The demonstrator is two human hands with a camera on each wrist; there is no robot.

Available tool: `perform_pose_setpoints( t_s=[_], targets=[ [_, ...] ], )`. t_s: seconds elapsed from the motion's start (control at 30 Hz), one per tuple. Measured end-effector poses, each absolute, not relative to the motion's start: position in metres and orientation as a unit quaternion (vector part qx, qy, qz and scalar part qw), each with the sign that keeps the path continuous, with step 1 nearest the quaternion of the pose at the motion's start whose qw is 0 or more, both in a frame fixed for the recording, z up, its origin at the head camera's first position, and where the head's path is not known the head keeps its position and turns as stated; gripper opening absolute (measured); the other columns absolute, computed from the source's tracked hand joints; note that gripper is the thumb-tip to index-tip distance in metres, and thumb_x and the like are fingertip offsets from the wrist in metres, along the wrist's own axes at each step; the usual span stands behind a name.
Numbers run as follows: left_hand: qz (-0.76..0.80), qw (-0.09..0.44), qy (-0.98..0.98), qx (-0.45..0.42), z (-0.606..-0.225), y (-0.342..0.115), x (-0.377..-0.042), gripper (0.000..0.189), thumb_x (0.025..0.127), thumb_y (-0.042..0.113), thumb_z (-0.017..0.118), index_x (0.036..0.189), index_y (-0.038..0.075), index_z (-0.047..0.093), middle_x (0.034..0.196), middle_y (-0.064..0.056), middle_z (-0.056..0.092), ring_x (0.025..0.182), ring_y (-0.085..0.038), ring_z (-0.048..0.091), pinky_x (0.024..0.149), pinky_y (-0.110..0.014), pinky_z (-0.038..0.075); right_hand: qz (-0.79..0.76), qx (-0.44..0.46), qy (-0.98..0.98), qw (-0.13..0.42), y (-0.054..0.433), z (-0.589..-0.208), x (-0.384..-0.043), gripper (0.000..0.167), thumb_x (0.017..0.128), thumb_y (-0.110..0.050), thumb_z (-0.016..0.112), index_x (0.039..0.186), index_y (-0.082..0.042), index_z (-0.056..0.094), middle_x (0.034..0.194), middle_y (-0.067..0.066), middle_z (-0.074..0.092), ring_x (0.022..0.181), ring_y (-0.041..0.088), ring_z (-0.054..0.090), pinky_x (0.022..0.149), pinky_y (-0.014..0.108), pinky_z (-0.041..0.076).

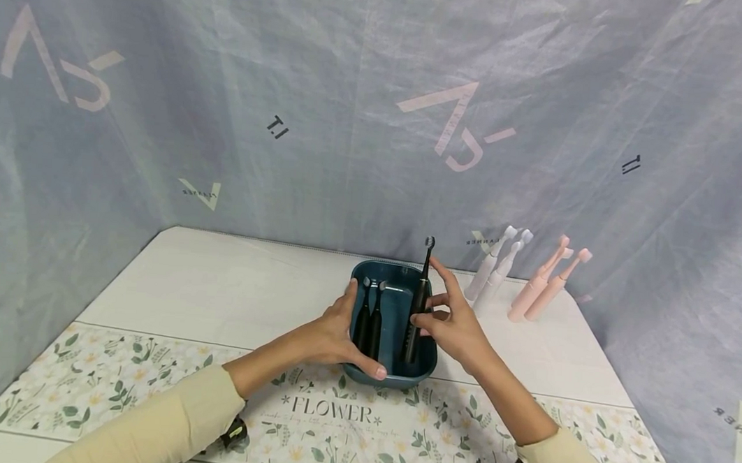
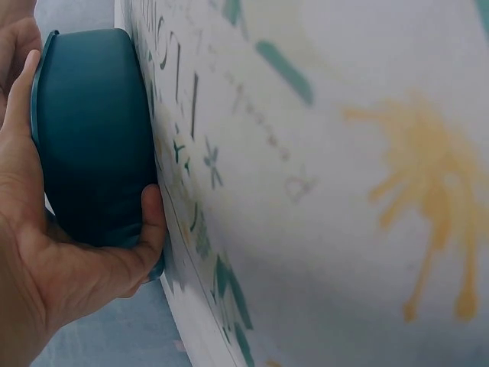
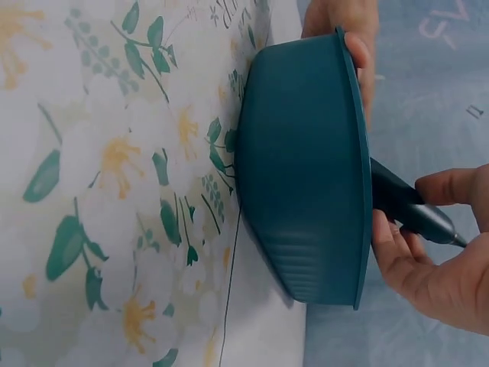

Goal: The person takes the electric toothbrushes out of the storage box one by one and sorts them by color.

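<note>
A dark teal plastic bin sits on the table, with two black electric toothbrushes lying side by side along its left. My left hand grips the bin at its left side, thumb across the near rim; in the left wrist view the fingers wrap under its curved wall. Between thumb and fingers, my right hand pinches a third black electric toothbrush by its handle. That one leans at the bin's right side, brush head up above the far rim and lower end inside the bin.
White electric toothbrushes stand upright to the right of the bin, with pink ones beside them. A floral strip printed FLOWER runs across the white table. Grey printed fabric hangs behind and along both sides.
</note>
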State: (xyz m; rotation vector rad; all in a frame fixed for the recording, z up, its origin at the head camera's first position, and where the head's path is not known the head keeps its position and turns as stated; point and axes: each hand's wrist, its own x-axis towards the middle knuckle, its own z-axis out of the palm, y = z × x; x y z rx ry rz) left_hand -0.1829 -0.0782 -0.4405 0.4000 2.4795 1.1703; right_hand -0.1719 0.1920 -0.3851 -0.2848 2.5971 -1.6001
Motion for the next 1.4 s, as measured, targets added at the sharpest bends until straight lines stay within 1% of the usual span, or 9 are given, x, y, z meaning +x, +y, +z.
perform_pose_setpoints(
  t_s=[0.17, 0.3, 0.53, 0.7, 0.97, 1.17, 1.3, 1.4],
  targets=[
    [0.423, 0.184, 0.876, 0.143, -0.439, -0.078, -0.183, 0.177, 0.062, 0.071, 0.106, 0.180, 0.033, -0.021, 0.192, -0.014, -0.004, 0.178, -0.045, 0.009, 0.134, -0.075, 0.032, -0.533, -0.101, 0.839, 0.024, 0.198, -0.383, -0.169, 0.108, 0.103, -0.006, 0.076, 0.183, -0.040, 0.012, 0.137, 0.027, 0.055, 0.099, 0.027, 0.082, 0.092, 0.048, 0.070],
    [0.423, 0.186, 0.875, 0.142, -0.439, -0.078, -0.182, 0.177, 0.063, 0.071, 0.106, 0.179, 0.034, -0.022, 0.192, -0.013, -0.005, 0.178, -0.046, 0.007, 0.134, -0.076, 0.031, -0.544, -0.105, 0.832, 0.014, 0.203, -0.382, -0.166, 0.109, 0.104, -0.004, 0.076, 0.183, -0.041, 0.010, 0.140, 0.028, 0.055, 0.099, 0.027, 0.082, 0.090, 0.043, 0.070],
    [0.426, 0.183, 0.875, 0.142, -0.439, -0.078, -0.180, 0.176, 0.063, 0.070, 0.106, 0.180, 0.035, -0.021, 0.192, -0.012, -0.005, 0.178, -0.045, 0.008, 0.133, -0.077, 0.031, -0.559, -0.117, 0.821, -0.006, 0.213, -0.380, -0.165, 0.110, 0.104, 0.000, 0.075, 0.182, -0.045, 0.011, 0.136, 0.026, 0.055, 0.094, 0.016, 0.081, 0.090, 0.035, 0.069],
    [0.425, 0.182, 0.875, 0.145, -0.438, -0.078, -0.179, 0.176, 0.063, 0.070, 0.106, 0.180, 0.034, -0.021, 0.192, -0.011, -0.006, 0.178, -0.045, 0.007, 0.133, -0.077, 0.030, -0.568, -0.126, 0.813, -0.017, 0.220, -0.379, -0.162, 0.110, 0.105, 0.003, 0.072, 0.181, -0.048, 0.012, 0.133, 0.024, 0.054, 0.096, 0.013, 0.082, 0.091, 0.031, 0.068],
    [0.423, 0.182, 0.875, 0.148, -0.437, -0.079, -0.180, 0.176, 0.064, 0.069, 0.107, 0.179, 0.035, -0.022, 0.192, -0.010, -0.007, 0.179, -0.043, 0.006, 0.134, -0.076, 0.030, -0.575, -0.143, 0.805, -0.036, 0.231, -0.379, -0.156, 0.110, 0.104, 0.007, 0.072, 0.182, -0.045, 0.013, 0.133, 0.020, 0.055, 0.102, 0.008, 0.078, 0.091, 0.027, 0.067],
    [0.421, 0.183, 0.876, 0.148, -0.438, -0.079, -0.180, 0.175, 0.064, 0.071, 0.106, 0.178, 0.040, -0.023, 0.192, -0.010, -0.007, 0.178, -0.044, 0.006, 0.134, -0.077, 0.029, -0.590, -0.152, 0.791, -0.051, 0.241, -0.378, -0.153, 0.110, 0.103, 0.010, 0.072, 0.183, -0.041, 0.015, 0.129, 0.015, 0.055, 0.103, 0.006, 0.079, 0.091, 0.025, 0.067],
    [0.420, 0.182, 0.876, 0.149, -0.438, -0.079, -0.180, 0.174, 0.064, 0.071, 0.106, 0.176, 0.043, -0.024, 0.192, -0.010, -0.007, 0.178, -0.045, 0.006, 0.133, -0.078, 0.029, -0.608, -0.160, 0.775, -0.057, 0.246, -0.376, -0.152, 0.111, 0.102, 0.011, 0.072, 0.183, -0.039, 0.015, 0.128, 0.012, 0.053, 0.103, 0.005, 0.079, 0.089, 0.026, 0.068],
    [0.420, 0.182, 0.877, 0.149, -0.438, -0.080, -0.179, 0.173, 0.064, 0.072, 0.105, 0.176, 0.043, -0.024, 0.192, -0.010, -0.006, 0.178, -0.045, 0.007, 0.133, -0.078, 0.030, -0.623, -0.168, 0.761, -0.064, 0.251, -0.374, -0.152, 0.112, 0.101, 0.014, 0.072, 0.183, -0.037, 0.016, 0.125, 0.008, 0.056, 0.104, 0.005, 0.077, 0.088, 0.028, 0.069]
  ],
)
